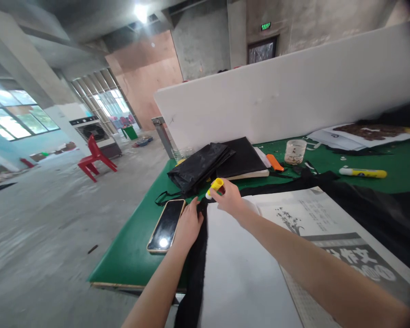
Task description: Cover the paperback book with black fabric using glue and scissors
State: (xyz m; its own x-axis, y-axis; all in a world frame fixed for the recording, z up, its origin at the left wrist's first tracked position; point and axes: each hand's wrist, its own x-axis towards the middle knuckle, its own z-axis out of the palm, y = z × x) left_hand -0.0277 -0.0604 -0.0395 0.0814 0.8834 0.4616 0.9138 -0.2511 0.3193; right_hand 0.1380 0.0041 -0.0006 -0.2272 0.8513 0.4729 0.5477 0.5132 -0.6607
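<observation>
Half-hidden in the right hand, the glue stick — newspaper print blurred.

The yellow glue stick is held tilted. The black fabric strip lies flat along the white paper.

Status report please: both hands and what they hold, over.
Left hand flat on long black fabric strip. Right hand grips small yellow glue stick above strip's far end. Dark-screened smartphone lies beside left hand.

**The tally**

Two hands: left hand and right hand. Two glue sticks: a held glue stick at 12 o'clock and a loose glue stick at 2 o'clock. One phone. One jar. One red chair at 10 o'clock.
</observation>
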